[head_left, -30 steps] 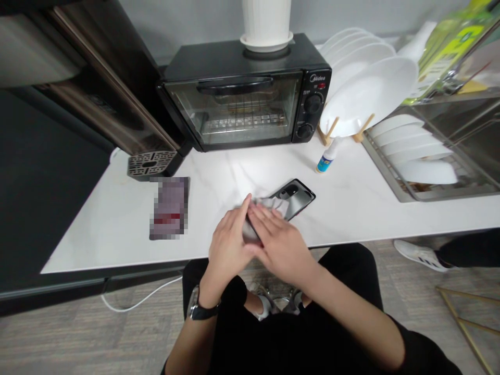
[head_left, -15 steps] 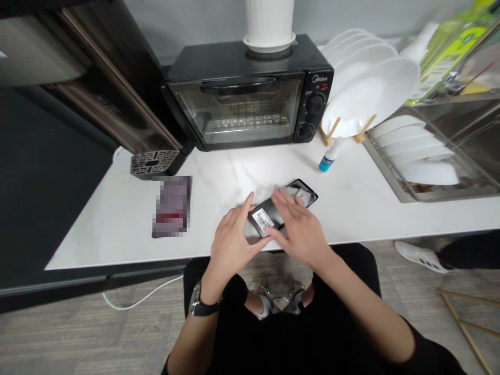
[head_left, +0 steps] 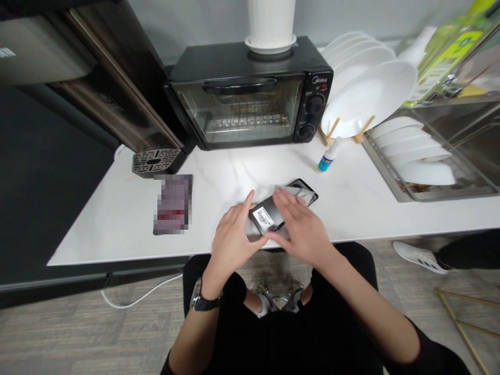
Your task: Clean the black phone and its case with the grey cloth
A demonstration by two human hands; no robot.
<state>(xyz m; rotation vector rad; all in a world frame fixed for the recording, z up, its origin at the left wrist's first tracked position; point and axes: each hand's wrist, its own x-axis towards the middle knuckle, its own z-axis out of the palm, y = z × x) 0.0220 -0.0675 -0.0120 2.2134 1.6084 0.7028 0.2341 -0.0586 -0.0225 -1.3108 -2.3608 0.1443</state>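
Note:
A black phone-like device [head_left: 300,183] with a white barcode label lies tilted on the white counter [head_left: 219,177], near its front edge. Grey, thin cloth or film covers part of it. My left hand [head_left: 233,229] rests at the device's left end, thumb and fingers spread around its corner. Across the middle of the device lies my right hand [head_left: 302,224], its fingers stretched over the grey material and its thumb reaching toward my left thumb. A small white bottle with a blue label [head_left: 326,160] stands behind and to the right.
A black toaster oven [head_left: 250,112] stands at the back, with a coffee machine [head_left: 156,159] left of it. A dark purple pouch [head_left: 174,203] lies at left. White plates [head_left: 371,99] and a dish basin [head_left: 402,195] are at right. Another person's shoe [head_left: 420,256] shows below.
My right thumb has moved slightly down and left, off the label, showing more of it. The camera view has shifted a little.

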